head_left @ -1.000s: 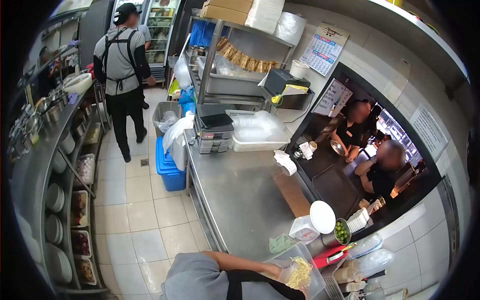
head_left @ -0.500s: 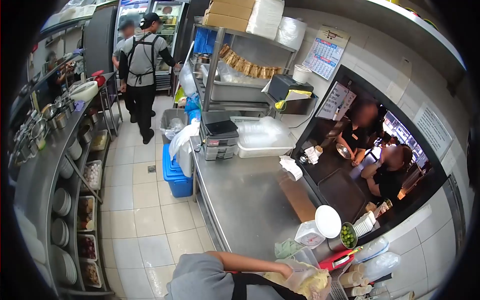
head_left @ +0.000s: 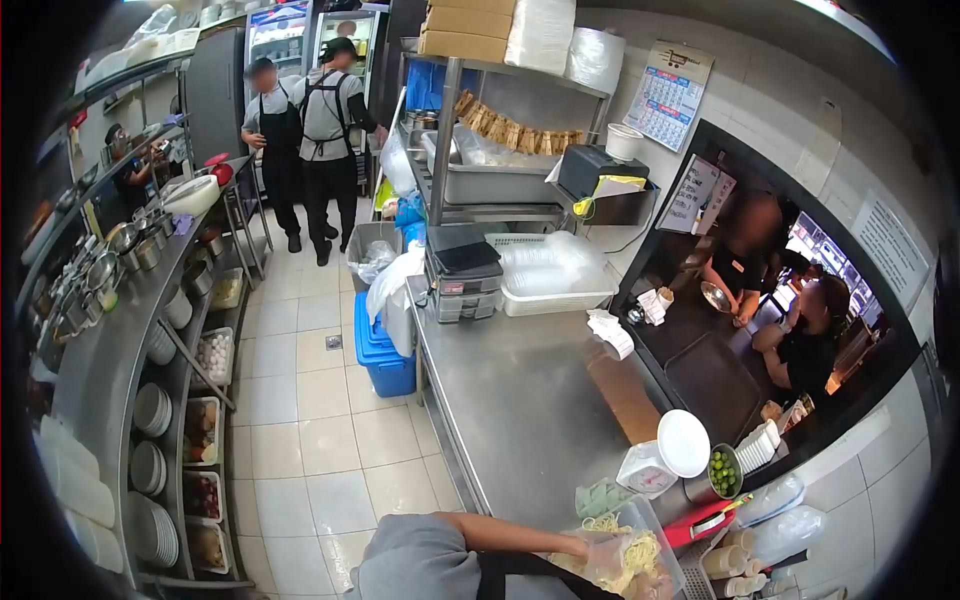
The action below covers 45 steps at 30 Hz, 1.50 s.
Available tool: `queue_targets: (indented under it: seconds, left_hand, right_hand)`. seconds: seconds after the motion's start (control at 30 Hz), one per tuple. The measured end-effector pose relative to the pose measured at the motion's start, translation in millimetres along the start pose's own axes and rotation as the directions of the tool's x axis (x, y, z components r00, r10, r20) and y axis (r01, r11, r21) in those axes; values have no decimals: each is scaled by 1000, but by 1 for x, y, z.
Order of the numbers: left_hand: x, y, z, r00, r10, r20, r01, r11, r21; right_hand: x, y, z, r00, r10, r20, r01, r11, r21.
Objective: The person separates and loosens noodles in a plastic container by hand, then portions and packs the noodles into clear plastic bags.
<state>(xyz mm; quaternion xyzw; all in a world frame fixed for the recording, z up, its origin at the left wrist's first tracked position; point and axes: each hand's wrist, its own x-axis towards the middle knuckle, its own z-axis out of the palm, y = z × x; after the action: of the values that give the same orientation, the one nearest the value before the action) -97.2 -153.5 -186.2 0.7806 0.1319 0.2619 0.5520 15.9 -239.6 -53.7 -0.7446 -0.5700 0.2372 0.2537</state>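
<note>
At the bottom edge, my left hand is at a clear plastic bag of pale yellow noodles; its fingers are partly covered by the plastic and seem closed on it. Beneath and around the noodles is a clear plastic container, with some strands lying in its far corner. My right hand shows only dimly at the lower right of the noodles, and its fingers cannot be made out. A green cloth lies beside the container.
A white kitchen scale and a pot of green citrus fruit stand beyond the container on the steel counter. A red item lies right. Two co-workers stand in the aisle; others are behind the serving window.
Noodles now show loose in the container, where the bag covered more of it before. The view has shifted slightly, and one co-worker in the aisle has turned toward the camera.
</note>
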Motion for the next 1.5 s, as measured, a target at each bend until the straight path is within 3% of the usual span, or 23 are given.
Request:
queue_targets:
  seconds: [0.47, 0.5, 0.6, 0.67, 0.73, 0.8, 0.9, 1.0, 1.1, 1.17, 1.27, 1.37, 1.43, 1.5]
  left_hand:
    - [-24, -5, 9, 998, 46, -51, -51, 994, -95]
    - [-15, 6, 1, 998, -40, -42, 43, 996, 74]
    - [1, 65, -36, 927, -358, 113, 346, 932, 113]
    - [0, 20, -18, 999, 7, -37, -9, 998, -67]
    - [7, 16, -8, 986, 21, -168, -49, 985, -164]
    - [21, 28, 8, 929, -304, -213, 251, 938, -240]
    - [35, -66, 39, 984, -41, -174, 18, 991, -131]
    - [-1, -9, 9, 992, 112, -64, -103, 986, 131]
    - [2, -62, 34, 974, 200, -107, -156, 933, 324]
    - [2, -59, 31, 979, 183, -89, -168, 975, 148]
    - [2, 12, -4, 984, 164, -71, -172, 977, -126]
    - [19, -4, -18, 995, 60, 74, -44, 978, -204]
    - [11, -13, -24, 998, 54, 39, -51, 996, -73]
    - [-14, -21, -35, 974, 181, -137, -151, 967, 206]
  right_hand:
    - [-7, 2, -1, 1000, 8, -26, -7, 999, 35]
    - [-7, 2, -1, 1000, 10, -25, -9, 999, 38]
    - [-8, 3, 2, 1000, 16, -24, -15, 999, 36]
    - [-7, 3, 5, 1000, 16, -21, -15, 999, 36]
    - [-9, 4, 8, 1000, 16, -15, -15, 999, 34]
    - [-9, 4, 8, 1000, 15, -13, -15, 999, 34]
    - [-10, 5, 10, 1000, 11, -12, -11, 999, 39]
    - [-12, 7, 10, 1000, 1, -21, -1, 999, 47]
    - [-14, 7, 8, 999, 0, -46, 3, 998, 70]
    - [-16, 5, 6, 997, 3, -71, 4, 995, 101]
    - [-19, 0, -4, 994, 15, -107, 1, 989, 150]
    - [-26, -4, -23, 988, 15, -155, 14, 982, 186]
    - [-32, -5, -34, 988, -35, -152, 52, 993, 106]
    - [-35, 6, -35, 986, -143, -82, 137, 988, -72]
